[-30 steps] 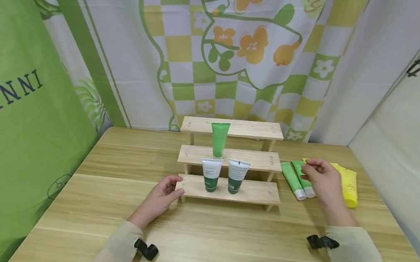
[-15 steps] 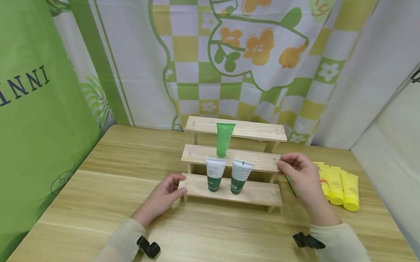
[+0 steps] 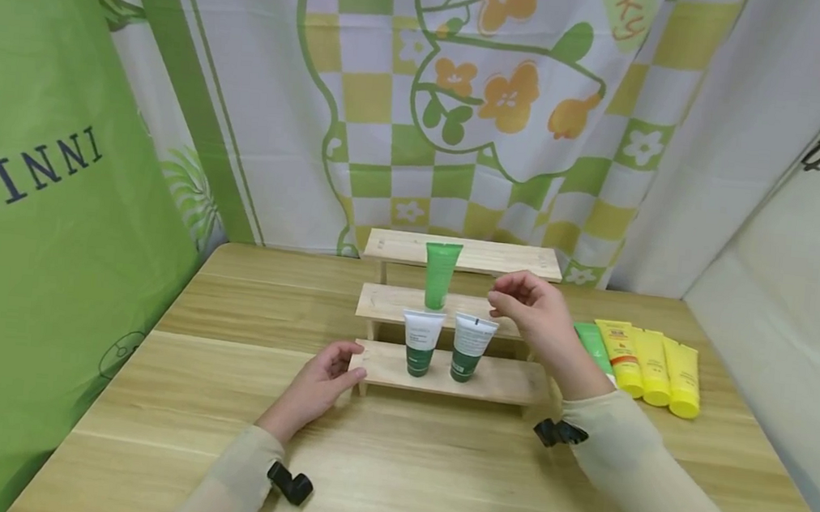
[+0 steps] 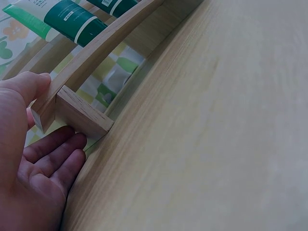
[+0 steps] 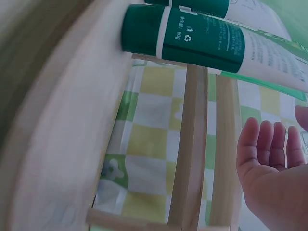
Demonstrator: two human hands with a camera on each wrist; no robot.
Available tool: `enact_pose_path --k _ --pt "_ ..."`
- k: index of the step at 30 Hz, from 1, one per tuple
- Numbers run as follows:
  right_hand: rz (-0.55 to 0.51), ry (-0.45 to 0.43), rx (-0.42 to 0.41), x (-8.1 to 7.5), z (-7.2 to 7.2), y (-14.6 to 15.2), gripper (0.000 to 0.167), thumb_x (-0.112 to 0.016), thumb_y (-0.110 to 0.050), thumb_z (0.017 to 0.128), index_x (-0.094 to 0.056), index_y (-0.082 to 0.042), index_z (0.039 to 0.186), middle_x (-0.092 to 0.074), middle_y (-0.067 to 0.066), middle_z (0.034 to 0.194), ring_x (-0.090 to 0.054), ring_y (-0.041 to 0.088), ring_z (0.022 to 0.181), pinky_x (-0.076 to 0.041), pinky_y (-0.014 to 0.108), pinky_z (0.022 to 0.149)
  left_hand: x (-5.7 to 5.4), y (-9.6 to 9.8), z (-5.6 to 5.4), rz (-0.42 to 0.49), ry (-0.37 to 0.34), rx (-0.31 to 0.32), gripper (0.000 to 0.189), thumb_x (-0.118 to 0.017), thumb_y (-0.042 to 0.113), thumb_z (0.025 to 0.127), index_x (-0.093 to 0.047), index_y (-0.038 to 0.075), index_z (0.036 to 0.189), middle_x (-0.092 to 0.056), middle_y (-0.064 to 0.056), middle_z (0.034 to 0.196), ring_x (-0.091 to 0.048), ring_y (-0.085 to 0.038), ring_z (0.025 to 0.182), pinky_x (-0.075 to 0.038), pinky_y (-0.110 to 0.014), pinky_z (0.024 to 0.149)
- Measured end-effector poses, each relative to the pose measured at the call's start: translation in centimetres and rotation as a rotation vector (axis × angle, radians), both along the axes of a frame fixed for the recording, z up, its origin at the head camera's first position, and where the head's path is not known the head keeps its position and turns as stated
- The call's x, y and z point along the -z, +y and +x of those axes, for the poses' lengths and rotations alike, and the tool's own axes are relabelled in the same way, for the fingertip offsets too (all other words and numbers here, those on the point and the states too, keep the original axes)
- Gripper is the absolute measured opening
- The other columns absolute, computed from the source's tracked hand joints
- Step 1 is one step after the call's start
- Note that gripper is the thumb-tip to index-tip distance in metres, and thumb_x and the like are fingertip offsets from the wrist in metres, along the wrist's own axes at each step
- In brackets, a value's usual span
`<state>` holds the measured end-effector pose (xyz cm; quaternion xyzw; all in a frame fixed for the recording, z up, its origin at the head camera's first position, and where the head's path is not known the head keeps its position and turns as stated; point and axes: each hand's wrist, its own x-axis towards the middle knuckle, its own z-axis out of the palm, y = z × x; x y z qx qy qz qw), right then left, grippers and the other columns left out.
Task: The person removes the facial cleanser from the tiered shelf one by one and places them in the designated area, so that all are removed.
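A three-step wooden rack (image 3: 505, 378) stands on the table. My left hand (image 3: 322, 378) grips the left end of its lowest shelf; in the left wrist view the thumb lies along the top edge and the fingers are below. Two white-and-dark-green squeeze tubes stand on that shelf, one at left (image 3: 420, 345) and one at right (image 3: 471, 349). A bright green tube (image 3: 440, 275) stands cap down on the middle shelf. My right hand (image 3: 530, 305) hovers in front of the middle shelf's right part, fingers loosely curved, holding nothing in the right wrist view.
Right of the rack, three yellow tubes (image 3: 651, 366) lie side by side on the table (image 3: 392, 466). A green tube (image 3: 595, 347) lies beside them, partly behind my right forearm. A patterned curtain (image 3: 453, 186) hangs behind the rack.
My right hand has moved left from above the lying tubes to the rack's middle shelf. My left hand stays at the lowest shelf's end. The view has shifted slightly.
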<state>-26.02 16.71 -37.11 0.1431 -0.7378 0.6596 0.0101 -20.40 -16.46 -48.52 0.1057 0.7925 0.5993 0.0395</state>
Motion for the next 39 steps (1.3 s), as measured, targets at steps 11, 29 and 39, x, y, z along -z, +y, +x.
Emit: enact_pose_path --k 11,29,39 --pt "0.044 -0.02 -0.072 -1.1 -1.7 -2.2 0.034 -0.071 -0.017 0.092 -0.056 0.002 0.116 -0.059 0.013 0.11 -0.06 0.027 0.095 -0.051 0.046 0.088 -1.2 0.5 0.3 -0.036 0.008 0.013 0.036 -0.065 0.018 0.096 -0.056 0.005 0.129 -0.061 -0.008 0.119 -0.056 -0.025 0.106 -0.043 -0.042 0.094" --pt "0.137 -0.035 -0.107 -2.1 -2.7 -4.2 0.027 -0.072 -0.016 0.092 -0.054 -0.003 0.107 -0.059 0.013 0.101 -0.059 0.025 0.09 -0.049 0.047 0.085 -0.5 0.6 0.3 -0.027 0.002 -0.025 0.033 -0.066 0.015 0.096 -0.057 0.007 0.127 -0.062 -0.007 0.116 -0.056 -0.025 0.104 -0.043 -0.042 0.093" --pt "0.172 -0.001 -0.109 -1.9 -3.2 -4.7 0.025 -0.069 -0.019 0.094 -0.053 -0.003 0.106 -0.058 0.012 0.099 -0.057 0.025 0.088 -0.048 0.048 0.083 -0.9 0.0 0.4 -0.022 0.011 -0.01 0.035 -0.066 0.015 0.096 -0.056 0.003 0.128 -0.061 -0.01 0.122 -0.056 -0.025 0.107 -0.043 -0.044 0.096"
